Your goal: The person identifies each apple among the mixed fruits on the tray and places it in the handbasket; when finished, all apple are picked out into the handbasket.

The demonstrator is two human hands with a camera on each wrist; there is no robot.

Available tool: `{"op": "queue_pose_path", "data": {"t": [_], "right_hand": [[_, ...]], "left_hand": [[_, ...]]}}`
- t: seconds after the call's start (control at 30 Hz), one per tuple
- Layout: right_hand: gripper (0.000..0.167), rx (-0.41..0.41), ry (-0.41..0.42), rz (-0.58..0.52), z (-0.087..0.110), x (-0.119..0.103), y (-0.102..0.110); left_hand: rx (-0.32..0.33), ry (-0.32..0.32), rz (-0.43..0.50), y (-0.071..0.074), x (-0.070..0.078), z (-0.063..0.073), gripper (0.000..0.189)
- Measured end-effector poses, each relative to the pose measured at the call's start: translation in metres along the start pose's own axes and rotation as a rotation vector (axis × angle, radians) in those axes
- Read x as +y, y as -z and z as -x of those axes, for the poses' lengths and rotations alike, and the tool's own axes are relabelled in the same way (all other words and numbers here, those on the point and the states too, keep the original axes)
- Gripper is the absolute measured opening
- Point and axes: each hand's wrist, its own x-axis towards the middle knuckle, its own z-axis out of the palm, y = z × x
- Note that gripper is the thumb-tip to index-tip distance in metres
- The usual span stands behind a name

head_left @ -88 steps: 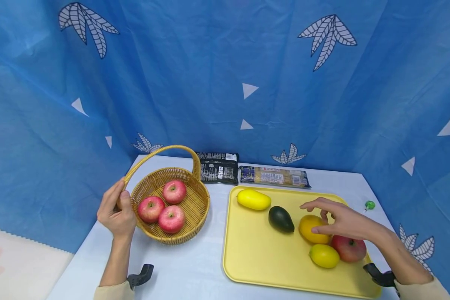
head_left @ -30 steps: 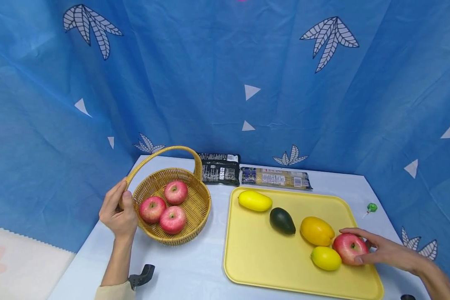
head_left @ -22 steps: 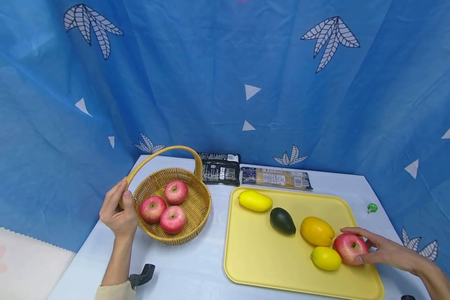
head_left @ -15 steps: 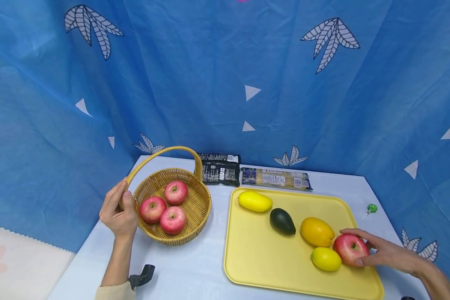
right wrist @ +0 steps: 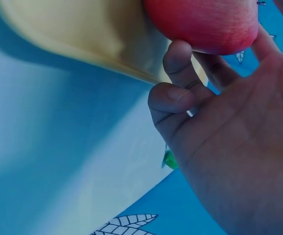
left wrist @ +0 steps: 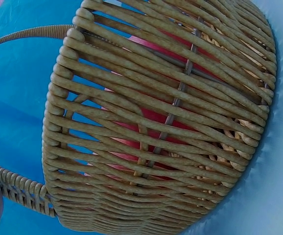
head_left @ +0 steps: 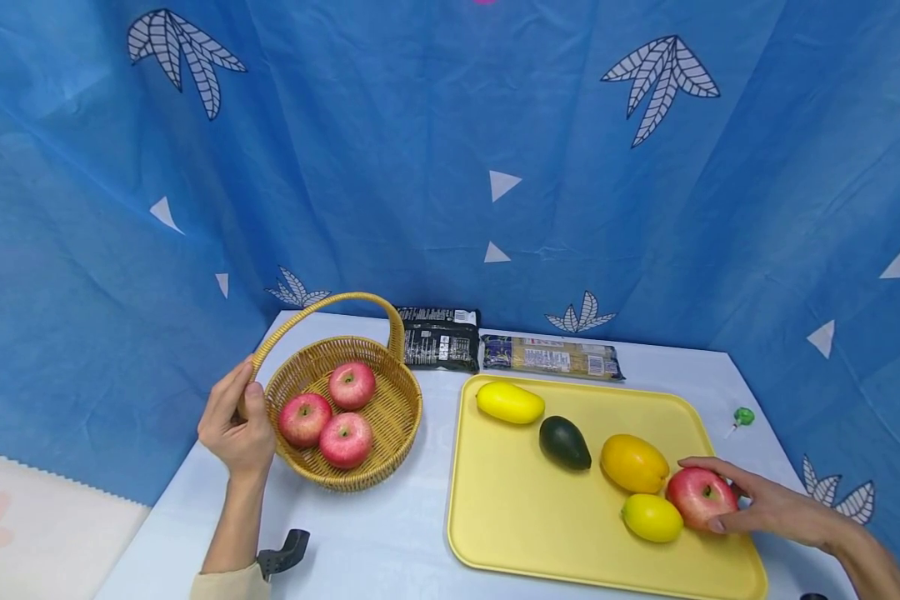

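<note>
My left hand (head_left: 238, 421) grips the left side of the handle of a woven basket (head_left: 401, 417) standing on the table. Three red apples (head_left: 347, 439) lie inside it; through the weave in the left wrist view some red shows. At the right end of the yellow tray (head_left: 540, 533), my right hand (head_left: 776, 508) holds another red apple (head_left: 697, 497) between thumb and fingers. The right wrist view shows curled fingers beneath this apple (right wrist: 205, 24). Beside it on the tray are an orange-yellow oval fruit (head_left: 633, 463) and a lemon (head_left: 652, 517).
A dark green avocado (head_left: 564, 442) and a long yellow fruit (head_left: 509, 402) lie farther left on the tray. Behind stand a black packet (head_left: 440, 340) and a pack of noodles (head_left: 551, 357). A green lollipop (head_left: 743, 416) lies right of the tray, and a blue curtain (head_left: 450, 167) hangs behind.
Since the earliest frame, my right hand has moved from above the orange-yellow fruit to the right and taken hold of the apple. Over the last second both hands stay in place.
</note>
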Motion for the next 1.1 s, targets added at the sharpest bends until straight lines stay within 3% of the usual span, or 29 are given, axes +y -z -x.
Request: {"op": "queue_pose_path", "data": {"t": [1.1], "right_hand": [[0.075,0.142,-0.034,0.102,0.0004,-0.0048,-0.0003]], "left_hand": [[0.018,-0.014,0.004,-0.0010,-0.0030,0.0008,0.029]]}}
